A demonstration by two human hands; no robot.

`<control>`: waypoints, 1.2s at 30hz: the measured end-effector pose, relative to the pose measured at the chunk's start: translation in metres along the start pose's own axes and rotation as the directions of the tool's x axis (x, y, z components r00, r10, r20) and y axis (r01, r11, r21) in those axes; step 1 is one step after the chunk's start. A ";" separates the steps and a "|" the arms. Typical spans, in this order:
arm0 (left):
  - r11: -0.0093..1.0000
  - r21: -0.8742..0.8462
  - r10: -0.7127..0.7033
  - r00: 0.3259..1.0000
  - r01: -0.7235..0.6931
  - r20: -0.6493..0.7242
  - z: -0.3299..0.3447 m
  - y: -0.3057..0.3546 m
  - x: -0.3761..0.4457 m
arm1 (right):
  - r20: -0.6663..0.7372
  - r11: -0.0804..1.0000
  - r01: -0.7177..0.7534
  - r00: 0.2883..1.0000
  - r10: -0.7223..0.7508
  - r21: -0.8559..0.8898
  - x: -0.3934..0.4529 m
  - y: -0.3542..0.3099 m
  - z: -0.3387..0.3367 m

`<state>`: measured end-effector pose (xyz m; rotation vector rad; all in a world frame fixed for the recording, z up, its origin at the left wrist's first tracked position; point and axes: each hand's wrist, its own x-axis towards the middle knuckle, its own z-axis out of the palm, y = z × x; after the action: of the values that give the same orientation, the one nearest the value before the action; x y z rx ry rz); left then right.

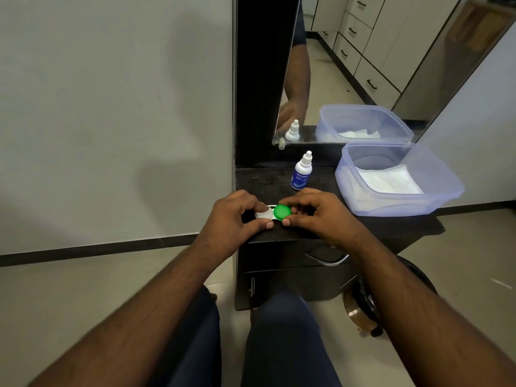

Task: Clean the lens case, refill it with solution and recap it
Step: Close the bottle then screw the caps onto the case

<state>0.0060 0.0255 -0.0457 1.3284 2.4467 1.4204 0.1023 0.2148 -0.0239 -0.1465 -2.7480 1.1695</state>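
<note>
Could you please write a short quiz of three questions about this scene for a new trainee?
1. True or false: the solution bottle has its cap on.
2. Which cap does the right hand pinch? A white cap, B green cap.
3. What lies inside the plastic container?

Key: 1 true. 2 B; the left hand holds the white side of the lens case. 3 white tissues.
</note>
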 end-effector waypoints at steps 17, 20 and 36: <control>1.000 -0.006 0.013 1.000 -0.013 0.005 -0.002 -0.001 -0.002 | -0.162 0.987 0.003 0.986 -0.029 -0.159 -0.006 -0.009 0.018; 0.999 0.001 0.037 0.999 -0.037 0.000 -0.002 0.000 -0.005 | -0.167 0.990 0.001 0.986 -0.025 -0.141 -0.008 -0.009 0.016; 0.999 0.040 0.037 0.999 -0.037 0.006 -0.001 0.000 -0.014 | -0.198 0.994 0.003 0.980 -0.024 -0.106 -0.022 -0.014 0.017</control>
<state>0.0149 0.0156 -0.0503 1.3906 2.4728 1.3813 0.1207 0.1894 -0.0276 -0.2432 -2.6290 0.9499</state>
